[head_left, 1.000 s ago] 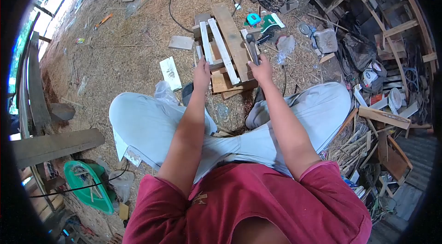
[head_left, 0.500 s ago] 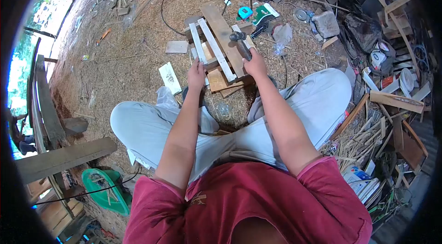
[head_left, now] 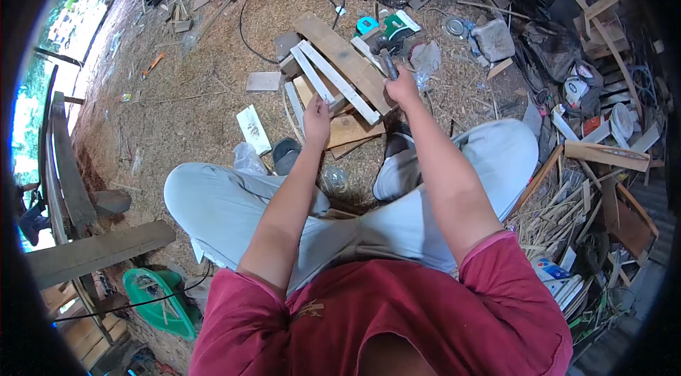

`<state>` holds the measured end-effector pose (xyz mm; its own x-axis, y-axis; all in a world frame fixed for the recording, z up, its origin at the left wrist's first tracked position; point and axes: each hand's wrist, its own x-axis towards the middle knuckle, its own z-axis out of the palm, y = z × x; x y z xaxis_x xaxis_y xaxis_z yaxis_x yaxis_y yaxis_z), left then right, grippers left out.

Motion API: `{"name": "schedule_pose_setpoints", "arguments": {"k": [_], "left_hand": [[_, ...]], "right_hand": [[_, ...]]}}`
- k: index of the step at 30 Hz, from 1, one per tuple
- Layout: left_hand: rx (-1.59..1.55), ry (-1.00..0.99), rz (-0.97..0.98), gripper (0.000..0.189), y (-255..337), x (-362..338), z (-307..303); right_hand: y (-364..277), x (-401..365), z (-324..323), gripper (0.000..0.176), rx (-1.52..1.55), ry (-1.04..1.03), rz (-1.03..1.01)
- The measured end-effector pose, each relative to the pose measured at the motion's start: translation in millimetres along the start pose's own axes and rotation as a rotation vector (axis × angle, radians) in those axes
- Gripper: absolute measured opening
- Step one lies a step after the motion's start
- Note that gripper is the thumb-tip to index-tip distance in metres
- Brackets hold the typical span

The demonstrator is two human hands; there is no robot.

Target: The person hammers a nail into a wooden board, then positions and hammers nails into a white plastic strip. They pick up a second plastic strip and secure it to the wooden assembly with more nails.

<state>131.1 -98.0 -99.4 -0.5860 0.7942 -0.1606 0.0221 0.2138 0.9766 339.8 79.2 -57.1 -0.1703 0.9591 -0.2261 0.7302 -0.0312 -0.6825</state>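
Observation:
My right hand (head_left: 403, 86) is closed round a hammer (head_left: 389, 65), which points away from me beside a wide brown board (head_left: 347, 57). At the near end of a narrow white wooden strip (head_left: 311, 69), the fingers of my left hand (head_left: 317, 120) pinch together. A second white strip (head_left: 344, 85) lies close alongside, between the first one and the wide board. Under them are short timber blocks and a light wooden board (head_left: 351, 128) on the ground. Another pale strip (head_left: 294, 103) rests just left of my left hand.
A turquoise tape measure (head_left: 367, 25) and a green-and-white packet (head_left: 401, 24) lie beyond the boards. A white-faced offcut (head_left: 253, 129) sits at left on the wood shavings. Scrap wood (head_left: 546, 234) is heaped at right. A green basket (head_left: 159, 305) stands at lower left.
The left white strip now lies closer to the second strip, its near end shifted right with my left hand. My right hand has moved right, and the hammer now appears foreshortened.

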Motion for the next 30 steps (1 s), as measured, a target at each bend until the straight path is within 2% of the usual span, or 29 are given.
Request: {"name": "schedule_pose_setpoints", "arguments": {"k": [4,8,11,12,15,16,20,23,25,30], "left_hand": [[-0.129,-0.047,0.007,0.058,4.6,2.2,15.2],[-0.161,0.010,-0.033,0.061,19.6,-2.4,43.4],[-0.094,0.038,0.013,0.069,5.6,5.4,59.4],[-0.061,0.052,0.068,0.069,1.3,9.2,63.6],[0.086,0.023,0.064,0.069,-34.4,27.1,76.4],[0.151,-0.019,0.074,0.070,-28.7,23.9,74.8],[0.067,-0.051,0.124,0.070,-58.2,31.1,88.5],[0.009,-0.047,0.081,0.069,-46.4,22.1,83.1],[0.080,-0.052,0.082,0.068,-41.4,26.0,80.4],[-0.024,0.003,0.034,0.068,-25.5,26.1,75.3]], "right_hand": [[14.0,28.1,1.3,0.058,0.053,0.103,-0.076],[37.1,69.2,-8.8,0.062,0.194,-0.046,-0.022],[10.2,57.8,-34.5,0.050,0.207,-0.016,0.006],[26.5,65.8,-24.9,0.040,0.223,0.068,-0.068],[39.5,48.7,-30.9,0.033,0.294,0.030,0.062],[42.7,44.3,-32.5,0.033,0.273,0.030,0.071],[53.1,28.5,-41.9,0.026,0.240,0.020,0.125],[65.9,38.4,-33.9,0.024,0.264,0.012,0.052],[58.3,37.3,-35.4,0.023,0.249,-0.006,0.052],[42.3,51.4,-29.8,0.026,0.169,0.000,0.006]]}}
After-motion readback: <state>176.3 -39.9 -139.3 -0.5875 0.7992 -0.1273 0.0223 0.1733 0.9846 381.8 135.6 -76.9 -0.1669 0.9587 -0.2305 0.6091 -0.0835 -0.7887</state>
